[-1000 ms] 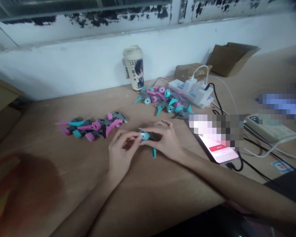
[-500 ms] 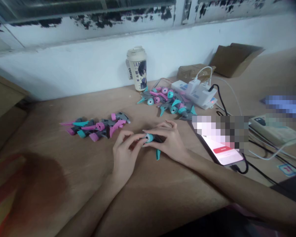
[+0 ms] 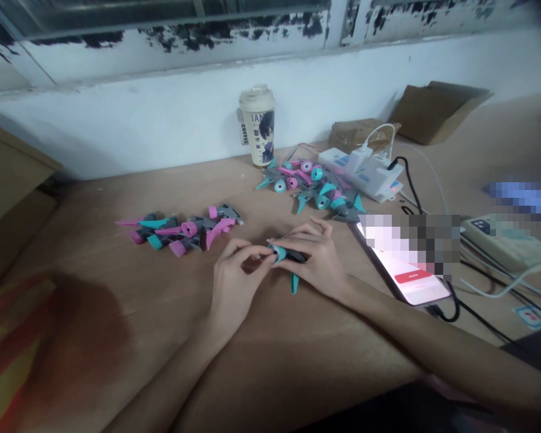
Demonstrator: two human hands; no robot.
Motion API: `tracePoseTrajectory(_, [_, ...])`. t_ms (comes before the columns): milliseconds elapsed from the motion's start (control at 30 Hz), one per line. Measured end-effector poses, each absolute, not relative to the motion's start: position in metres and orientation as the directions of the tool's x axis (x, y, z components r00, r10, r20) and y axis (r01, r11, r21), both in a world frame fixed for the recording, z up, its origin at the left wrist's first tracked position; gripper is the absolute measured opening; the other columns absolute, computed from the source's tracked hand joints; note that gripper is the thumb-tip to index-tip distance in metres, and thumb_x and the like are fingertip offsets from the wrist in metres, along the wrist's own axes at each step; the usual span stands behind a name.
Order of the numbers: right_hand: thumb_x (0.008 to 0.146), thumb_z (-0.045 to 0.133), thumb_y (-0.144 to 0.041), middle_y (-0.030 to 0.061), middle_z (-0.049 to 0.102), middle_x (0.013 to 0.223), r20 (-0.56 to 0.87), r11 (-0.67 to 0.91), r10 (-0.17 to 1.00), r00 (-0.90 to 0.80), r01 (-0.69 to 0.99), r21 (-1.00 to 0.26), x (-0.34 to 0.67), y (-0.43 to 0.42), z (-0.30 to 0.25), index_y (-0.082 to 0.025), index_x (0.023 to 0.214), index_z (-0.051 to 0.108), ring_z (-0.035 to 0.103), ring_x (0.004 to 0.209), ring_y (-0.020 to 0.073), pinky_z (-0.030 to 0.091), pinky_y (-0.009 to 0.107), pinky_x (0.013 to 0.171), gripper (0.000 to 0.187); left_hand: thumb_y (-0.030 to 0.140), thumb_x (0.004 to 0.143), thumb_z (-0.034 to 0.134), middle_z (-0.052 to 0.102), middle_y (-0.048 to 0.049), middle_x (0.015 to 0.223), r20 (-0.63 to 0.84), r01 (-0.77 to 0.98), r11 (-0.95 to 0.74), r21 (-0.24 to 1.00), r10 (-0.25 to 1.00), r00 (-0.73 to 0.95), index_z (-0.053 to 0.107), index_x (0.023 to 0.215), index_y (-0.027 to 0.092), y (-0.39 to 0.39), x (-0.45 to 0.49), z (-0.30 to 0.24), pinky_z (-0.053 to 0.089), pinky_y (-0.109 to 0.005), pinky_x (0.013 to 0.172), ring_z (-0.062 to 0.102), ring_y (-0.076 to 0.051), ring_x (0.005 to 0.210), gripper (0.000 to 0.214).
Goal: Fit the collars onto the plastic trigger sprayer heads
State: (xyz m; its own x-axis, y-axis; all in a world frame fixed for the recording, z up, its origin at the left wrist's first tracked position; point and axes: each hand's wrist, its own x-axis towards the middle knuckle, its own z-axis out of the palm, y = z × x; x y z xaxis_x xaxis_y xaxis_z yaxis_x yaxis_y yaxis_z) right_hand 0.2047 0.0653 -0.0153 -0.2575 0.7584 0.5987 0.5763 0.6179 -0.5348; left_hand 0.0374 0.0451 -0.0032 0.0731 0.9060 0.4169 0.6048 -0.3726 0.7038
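A grey and teal trigger spray head (image 3: 279,252) is held between my hands above the table, its teal collar facing left and its teal trigger hanging down. My right hand (image 3: 318,261) is closed around the grey body. With thumb and fingertips, my left hand (image 3: 237,276) pinches at the open end of the collar; whether a small part sits between those fingertips is hidden. To the left lies a group of grey spray heads (image 3: 189,228) with pink and teal parts. Behind my right hand is a second pile of similar spray heads (image 3: 324,189).
A coffee tumbler (image 3: 258,129) stands against the wall. At right are a white power strip (image 3: 374,177) with plugs and cables, a lit phone (image 3: 415,279), and a power bank (image 3: 507,243). Cardboard boxes (image 3: 437,111) sit at the back right. A blurred red-yellow object (image 3: 9,355) fills the lower left.
The whole view has shifted slightly, so everything appears a little further right. My left fingers have shifted slightly at the collar; my right hand keeps its hold on the spray head.
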Motion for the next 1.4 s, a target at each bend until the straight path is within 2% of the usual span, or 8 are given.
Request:
tracePoseTrajectory(233, [0.076, 0.067, -0.037, -0.0042, 0.073, 0.086, 0.606, 0.627, 0.750, -0.265, 0.577, -0.523, 0.205, 0.065, -0.018, -0.030, 0.096, 0.068, 0.061, 0.086, 0.0149, 0.017, 0.041, 0.101, 0.022, 0.023, 0.079, 0.062, 0.059, -0.0009, 0.080, 0.332, 0.565, -0.320, 0.761, 0.939, 0.084, 0.067, 0.079, 0.019, 0.046, 0.039, -0.004, 0.046, -0.025, 0.063, 0.058, -0.013, 0.073, 0.006])
tracePoseTrajectory(367, [0.073, 0.070, -0.037, -0.0044, 0.073, 0.085, 0.606, 0.602, 0.762, -0.228, 0.595, -0.532, 0.203, 0.066, -0.019, -0.029, 0.096, 0.068, 0.061, 0.085, 0.0149, 0.018, 0.040, 0.101, 0.024, 0.026, 0.080, 0.060, 0.057, 0.0003, 0.075, 0.298, 0.501, -0.290, 0.815, 0.952, 0.067, 0.067, 0.084, 0.019, 0.048, 0.040, -0.013, 0.045, -0.024, 0.061, 0.055, -0.012, 0.067, 0.010])
tracePoseTrajectory(567, [0.075, 0.069, -0.034, -0.0048, 0.073, 0.087, 0.642, 0.608, 0.738, -0.208, 0.618, -0.499, 0.202, 0.066, -0.019, -0.029, 0.098, 0.067, 0.061, 0.086, 0.0145, 0.016, 0.040, 0.103, 0.023, 0.027, 0.083, 0.057, 0.051, 0.0011, 0.075, 0.456, 0.669, -0.344, 0.659, 0.890, 0.008, 0.066, 0.085, 0.020, 0.038, 0.047, -0.008, 0.042, -0.022, 0.059, 0.050, -0.009, 0.063, 0.012])
tracePoseTrajectory(733, [0.078, 0.067, -0.030, -0.0061, 0.072, 0.085, 0.677, 0.637, 0.702, -0.221, 0.620, -0.458, 0.203, 0.065, -0.021, -0.030, 0.100, 0.067, 0.061, 0.085, 0.0138, 0.016, 0.040, 0.103, 0.022, 0.024, 0.083, 0.055, 0.049, 0.0020, 0.070, 0.397, 0.733, -0.277, 0.622, 0.918, 0.010, 0.064, 0.082, 0.019, 0.034, 0.050, -0.002, 0.038, -0.022, 0.056, 0.048, -0.009, 0.058, 0.010])
tracePoseTrajectory(1000, [0.074, 0.071, -0.029, -0.0046, 0.072, 0.087, 0.654, 0.589, 0.738, -0.169, 0.635, -0.500, 0.205, 0.066, -0.020, -0.029, 0.096, 0.068, 0.061, 0.086, 0.0152, 0.021, 0.040, 0.099, 0.022, 0.025, 0.085, 0.051, 0.054, 0.0018, 0.069, 0.308, 0.566, -0.284, 0.774, 0.950, 0.055, 0.063, 0.094, 0.021, 0.033, 0.050, -0.010, 0.042, -0.023, 0.055, 0.050, -0.011, 0.059, 0.015])
tracePoseTrajectory(1133, [0.075, 0.069, -0.030, -0.0048, 0.072, 0.090, 0.611, 0.559, 0.774, -0.165, 0.631, -0.538, 0.206, 0.067, -0.022, -0.031, 0.098, 0.067, 0.060, 0.090, 0.0158, 0.021, 0.040, 0.100, 0.023, 0.023, 0.088, 0.048, 0.054, 0.0006, 0.071, 0.385, 0.654, -0.400, 0.643, 0.906, 0.175, 0.063, 0.098, 0.019, 0.030, 0.050, -0.007, 0.042, -0.022, 0.057, 0.050, -0.010, 0.059, 0.019])
tracePoseTrajectory(1267, [0.075, 0.068, -0.028, -0.0053, 0.071, 0.092, 0.569, 0.539, 0.803, -0.178, 0.624, -0.566, 0.205, 0.067, -0.022, -0.033, 0.099, 0.067, 0.059, 0.093, 0.0166, 0.020, 0.041, 0.101, 0.024, 0.026, 0.086, 0.051, 0.049, 0.0016, 0.064, 0.481, 0.735, -0.492, 0.467, 0.838, 0.256, 0.064, 0.085, 0.017, 0.033, 0.047, -0.003, 0.039, -0.022, 0.055, 0.046, -0.010, 0.056, 0.016])
tracePoseTrajectory(1400, [0.075, 0.069, -0.030, -0.0052, 0.072, 0.090, 0.537, 0.532, 0.821, -0.197, 0.607, -0.591, 0.205, 0.065, -0.019, -0.033, 0.099, 0.067, 0.059, 0.093, 0.0170, 0.019, 0.042, 0.102, 0.024, 0.027, 0.084, 0.055, 0.046, 0.0025, 0.067, 0.495, 0.664, -0.512, 0.546, 0.836, 0.237, 0.062, 0.081, 0.018, 0.038, 0.042, -0.003, 0.038, -0.019, 0.050, 0.044, -0.007, 0.052, 0.012])
